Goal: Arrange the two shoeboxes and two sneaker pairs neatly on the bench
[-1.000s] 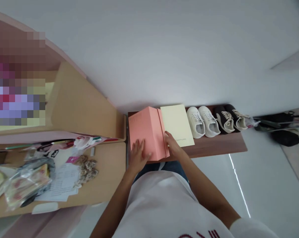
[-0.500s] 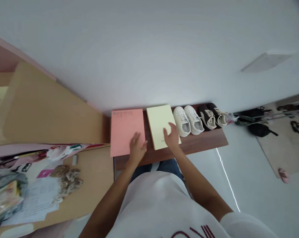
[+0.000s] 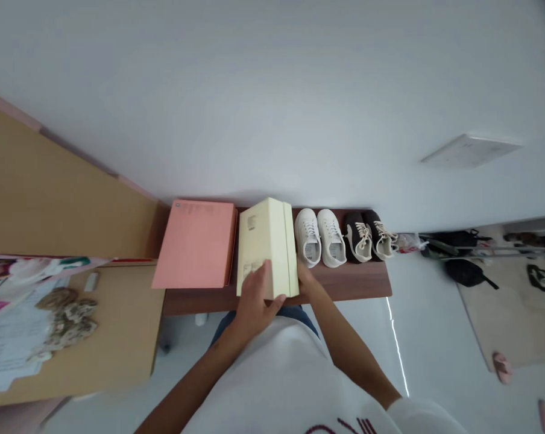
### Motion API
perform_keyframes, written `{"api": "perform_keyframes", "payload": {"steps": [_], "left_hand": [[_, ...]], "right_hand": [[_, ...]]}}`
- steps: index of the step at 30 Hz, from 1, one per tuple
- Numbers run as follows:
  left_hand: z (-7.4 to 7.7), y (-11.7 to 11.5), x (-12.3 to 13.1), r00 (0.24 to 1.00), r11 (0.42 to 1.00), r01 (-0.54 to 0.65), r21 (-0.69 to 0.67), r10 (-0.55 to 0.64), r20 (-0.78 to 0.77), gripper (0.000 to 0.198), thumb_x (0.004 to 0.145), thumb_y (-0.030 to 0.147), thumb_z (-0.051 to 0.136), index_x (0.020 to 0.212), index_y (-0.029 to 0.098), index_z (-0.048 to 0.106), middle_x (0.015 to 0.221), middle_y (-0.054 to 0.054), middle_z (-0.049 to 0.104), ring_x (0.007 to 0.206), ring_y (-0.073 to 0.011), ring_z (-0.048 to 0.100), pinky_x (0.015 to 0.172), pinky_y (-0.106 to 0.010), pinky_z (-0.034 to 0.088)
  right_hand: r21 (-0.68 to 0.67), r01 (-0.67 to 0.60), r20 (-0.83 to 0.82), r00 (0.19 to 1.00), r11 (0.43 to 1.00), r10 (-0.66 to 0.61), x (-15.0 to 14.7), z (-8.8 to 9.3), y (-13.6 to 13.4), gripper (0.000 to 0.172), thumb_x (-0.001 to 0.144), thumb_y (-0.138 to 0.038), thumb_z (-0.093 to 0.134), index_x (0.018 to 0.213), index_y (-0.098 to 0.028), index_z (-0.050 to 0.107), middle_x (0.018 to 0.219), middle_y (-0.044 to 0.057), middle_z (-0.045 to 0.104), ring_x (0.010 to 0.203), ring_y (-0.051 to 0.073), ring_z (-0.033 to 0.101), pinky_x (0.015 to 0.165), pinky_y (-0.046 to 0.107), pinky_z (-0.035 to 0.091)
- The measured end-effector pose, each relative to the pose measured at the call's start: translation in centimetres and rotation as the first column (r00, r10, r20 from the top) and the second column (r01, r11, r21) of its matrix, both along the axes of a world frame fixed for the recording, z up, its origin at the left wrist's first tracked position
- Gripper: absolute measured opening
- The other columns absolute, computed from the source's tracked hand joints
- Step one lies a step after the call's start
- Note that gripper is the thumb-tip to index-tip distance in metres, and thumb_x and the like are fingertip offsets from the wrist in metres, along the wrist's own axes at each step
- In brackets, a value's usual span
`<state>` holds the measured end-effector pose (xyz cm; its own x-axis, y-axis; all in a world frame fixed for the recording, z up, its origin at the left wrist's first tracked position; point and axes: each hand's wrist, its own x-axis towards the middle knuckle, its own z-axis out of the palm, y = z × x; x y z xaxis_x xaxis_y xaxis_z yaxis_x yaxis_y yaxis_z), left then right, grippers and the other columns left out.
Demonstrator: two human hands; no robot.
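Note:
A pale yellow shoebox (image 3: 279, 247) is tipped up on the dark wooden shelf (image 3: 345, 282), with a printed side and the seam of its lid showing. My left hand (image 3: 255, 302) grips its near left part, thumb at the near end. On its right side is my right hand (image 3: 305, 281), its fingers partly hidden behind the box. Left of it lies a larger pink box (image 3: 198, 244). To the right stand white sneakers (image 3: 320, 238), then black sneakers with pale laces (image 3: 369, 236).
A wooden panel (image 3: 69, 199) rises at the left above a desk (image 3: 114, 319) with papers and a patterned scrunchie. The white wall (image 3: 272, 108) backs the shelf. Farther right are a plastic bag (image 3: 408, 242), a black bag (image 3: 466, 273) and a pink slipper (image 3: 501, 366) on the floor.
The pale yellow shoebox, lying flat before, is now turned up with its side showing. My left hand has moved from the pink box onto it; my right hand has gone to its right side.

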<state>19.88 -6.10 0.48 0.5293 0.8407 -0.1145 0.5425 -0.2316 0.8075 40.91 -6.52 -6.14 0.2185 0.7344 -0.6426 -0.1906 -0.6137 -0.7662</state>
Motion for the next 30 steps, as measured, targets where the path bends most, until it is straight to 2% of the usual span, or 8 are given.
{"api": "perform_keyframes", "payload": {"steps": [3, 6, 10, 13, 17, 20, 25, 30], "left_hand": [[-1.6, -0.1, 2.3, 0.995, 0.996, 0.058, -0.069, -0.063, -0.075, 0.082, 0.103, 0.058, 0.035, 0.168, 0.022, 0.002, 0.171, -0.016, 0.024, 0.158, -0.0297, 0.022, 0.125, -0.052, 0.023], [-4.5, 0.4, 3.9, 0.934, 0.99, 0.068, -0.124, -0.107, -0.341, 0.084, 0.099, 0.059, 0.045, 0.167, 0.021, 0.015, 0.173, -0.018, 0.015, 0.16, -0.0341, 0.011, 0.126, -0.058, 0.012], [-6.5, 0.8, 4.9, 0.78, 0.969, 0.236, -0.075, -0.235, -0.579, 0.121, 0.066, 0.062, 0.082, 0.166, 0.024, 0.024, 0.173, -0.02, 0.006, 0.158, -0.0475, -0.003, 0.121, -0.07, -0.002], [-6.3, 1.7, 5.5, 0.737, 0.959, 0.278, -0.057, -0.251, -0.628, 0.127, 0.06, 0.059, 0.086, 0.166, 0.026, 0.024, 0.173, -0.019, 0.004, 0.157, -0.0498, -0.007, 0.119, -0.073, -0.003], [-5.6, 3.5, 7.7, 0.748, 0.977, 0.213, -0.027, -0.18, -0.639, 0.119, 0.065, 0.056, 0.084, 0.165, 0.022, 0.028, 0.172, -0.021, 0.007, 0.157, -0.0508, -0.002, 0.119, -0.074, -0.001], [-5.5, 3.7, 12.3, 0.818, 0.99, 0.129, 0.058, -0.073, -0.571, 0.094, 0.081, 0.048, 0.073, 0.161, 0.015, 0.036, 0.17, -0.024, 0.018, 0.157, -0.0467, 0.014, 0.121, -0.068, 0.012], [-6.1, 2.7, 22.5, 0.871, 0.99, 0.111, -0.083, -0.137, -0.472, 0.043, 0.089, 0.022, 0.057, 0.129, 0.011, 0.066, 0.13, -0.023, 0.068, 0.128, -0.0333, 0.061, 0.112, -0.048, 0.041], [-7.3, 4.4, 23.8, 0.934, 0.956, -0.25, -0.154, 0.197, -0.297, 0.032, 0.082, 0.025, 0.059, 0.109, 0.017, 0.074, 0.111, -0.015, 0.075, 0.113, -0.031, 0.067, 0.101, -0.041, 0.048]], "right_hand": [[-0.06, 0.05, -0.073, 0.996, 0.997, -0.054, 1.9, 1.2, -0.7, 0.08, 0.087, -0.083, 0.044, 0.141, -0.026, 0.055, 0.144, 0.015, 0.063, 0.127, 0.031, 0.065, 0.097, 0.053, 0.056], [0.108, -0.044, 0.046, 0.998, 0.993, 0.039, 1.7, 1.7, 0.8, 0.089, 0.07, -0.067, 0.08, 0.144, -0.026, 0.051, 0.148, 0.012, 0.06, 0.133, 0.029, 0.059, 0.109, 0.05, 0.05], [0.251, -0.057, 0.091, 0.995, 0.966, 0.035, 1.1, 1.6, 2.7, 0.07, 0.084, -0.06, 0.067, 0.141, -0.022, 0.055, 0.143, 0.012, 0.064, 0.13, 0.026, 0.061, 0.112, 0.044, 0.048], [0.235, -0.116, 0.249, 0.967, 0.965, 0.055, 4.2, 1.7, 1.5, 0.055, 0.091, -0.051, 0.059, 0.138, -0.021, 0.06, 0.143, 0.013, 0.063, 0.131, 0.027, 0.061, 0.112, 0.046, 0.047], [-0.012, -0.168, 0.697, 0.706, 0.986, 0.129, 10.5, 1.8, -0.9, 0.04, 0.094, -0.03, 0.054, 0.128, -0.013, 0.066, 0.134, 0.022, 0.065, 0.135, 0.035, 0.055, 0.118, 0.054, 0.039], [-0.219, -0.21, 0.749, 0.589, 0.953, 0.302, 13.0, 1.1, -0.6, 0.037, 0.09, -0.019, 0.056, 0.123, -0.006, 0.067, 0.127, 0.03, 0.065, 0.132, 0.042, 0.056, 0.114, 0.058, 0.039], [-0.302, -0.192, 0.655, 0.67, 0.934, 0.35, 15.8, 0.1, 0.3, 0.033, 0.091, -0.019, 0.053, 0.119, -0.01, 0.066, 0.12, 0.026, 0.07, 0.116, 0.037, 0.066, 0.105, 0.052, 0.046], [0.053, -0.027, 0.367, 0.93, 0.998, 0.006, 20.1, -1.0, -4.8, 0.036, 0.085, -0.038, 0.054, 0.112, -0.019, 0.069, 0.11, 0.008, 0.076, 0.108, 0.028, 0.068, 0.099, 0.041, 0.053]]}}
